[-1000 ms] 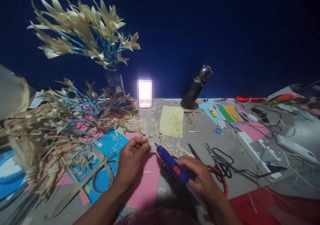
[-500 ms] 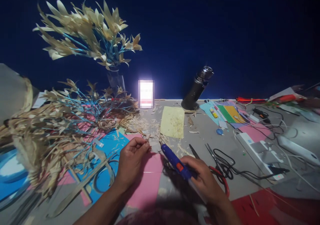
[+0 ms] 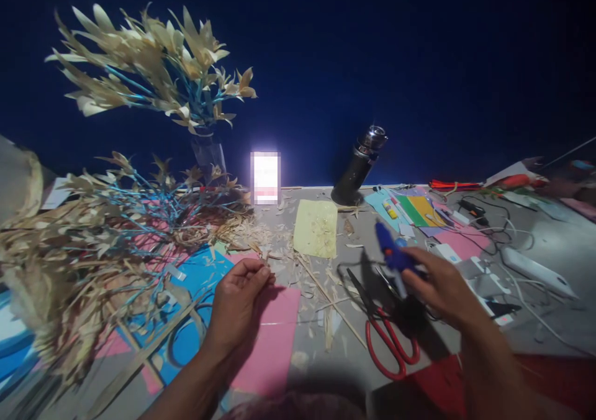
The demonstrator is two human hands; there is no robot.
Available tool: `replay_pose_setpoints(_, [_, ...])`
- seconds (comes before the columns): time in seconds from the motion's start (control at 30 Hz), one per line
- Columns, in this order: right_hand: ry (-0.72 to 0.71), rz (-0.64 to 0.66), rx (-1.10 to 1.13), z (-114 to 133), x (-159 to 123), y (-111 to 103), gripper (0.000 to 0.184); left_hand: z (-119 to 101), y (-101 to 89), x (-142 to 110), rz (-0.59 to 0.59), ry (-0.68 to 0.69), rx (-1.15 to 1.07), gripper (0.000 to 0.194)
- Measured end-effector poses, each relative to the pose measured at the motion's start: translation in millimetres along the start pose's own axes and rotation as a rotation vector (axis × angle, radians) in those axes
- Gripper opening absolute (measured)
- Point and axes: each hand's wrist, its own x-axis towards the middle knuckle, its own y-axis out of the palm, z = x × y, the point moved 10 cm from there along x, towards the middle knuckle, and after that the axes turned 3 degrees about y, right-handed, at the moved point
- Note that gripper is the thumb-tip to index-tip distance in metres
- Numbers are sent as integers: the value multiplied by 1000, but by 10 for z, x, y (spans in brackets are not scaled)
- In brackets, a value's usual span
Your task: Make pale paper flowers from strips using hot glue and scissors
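My left hand [image 3: 242,296] is closed in a pinch over the pink sheet [image 3: 274,339]; what its fingertips hold is too small to make out. Off to the right, my right hand [image 3: 433,277] grips a blue glue gun [image 3: 391,246] with a red part on its side, its front end tilted up and away from me. Below the glue gun lie red-handled scissors [image 3: 386,351], partly in shadow. A yellow sheet with shiny blobs [image 3: 316,227] is on the table between and beyond my hands. Thin dried strips and scraps are scattered around it.
Dried flowers on blue stems [image 3: 186,66] stand in a clear vase [image 3: 208,153]; more stems and husks pile up at left. A dark flask [image 3: 356,171] leans at the back. A power strip [image 3: 475,274], cables and coloured papers [image 3: 421,212] lie at right. A bright blurred light stands mid-back.
My right hand has carried the glue gun right and up, away from my left hand, uncovering the red scissor handles. The left hand stays pinched near the same place.
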Motion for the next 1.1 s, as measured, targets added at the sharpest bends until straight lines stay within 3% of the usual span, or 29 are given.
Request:
replay_pose_setpoints(0.07, [46, -155, -119, -363, 135, -331, 34, 23, -13, 4, -1, -15, 2, 40])
replay_pose_setpoints(0.17, [-22, -302, -170, -446, 268, -471, 36, 17, -13, 2, -4, -13, 44, 42])
replay_pose_setpoints(0.23, [-69, -257, -108, -317, 309, -244, 37, 13, 0, 1, -7, -14, 54, 43])
replay_pose_setpoints(0.37, [-113, 153, 9, 35, 227, 643, 41, 37, 12, 5, -26, -35, 15, 44])
replay_pose_setpoints(0.43, [-148, 273, 29, 171, 133, 904, 38, 59, 18, 5, -25, -48, 16, 45])
replay_pose_setpoints(0.53, [-174, 350, 66, 269, 63, 1031, 35, 106, 52, -10, -3, -74, 13, 43])
replay_pose_setpoints(0.73, [-183, 394, 43, 380, 41, 1076, 44, 150, 66, -44, 3, -85, -12, 37])
replay_pose_setpoints(0.8, [-178, 305, -18, 467, 36, 1016, 45, 127, 55, -41, 10, -54, 22, 36])
replay_pose_setpoints(0.9, [-148, 47, -89, 737, 26, 787, 31, 124, 52, -48, 17, -35, 51, 34])
replay_pose_setpoints(1.0, [-211, -182, 36, 1242, -24, 552, 11, 124, 69, -73, 13, -33, 63, 33])
replay_pose_setpoints(1.1, [-303, -260, 127, 1759, -51, 495, 12, 61, 90, -102, -10, -4, 82, 32])
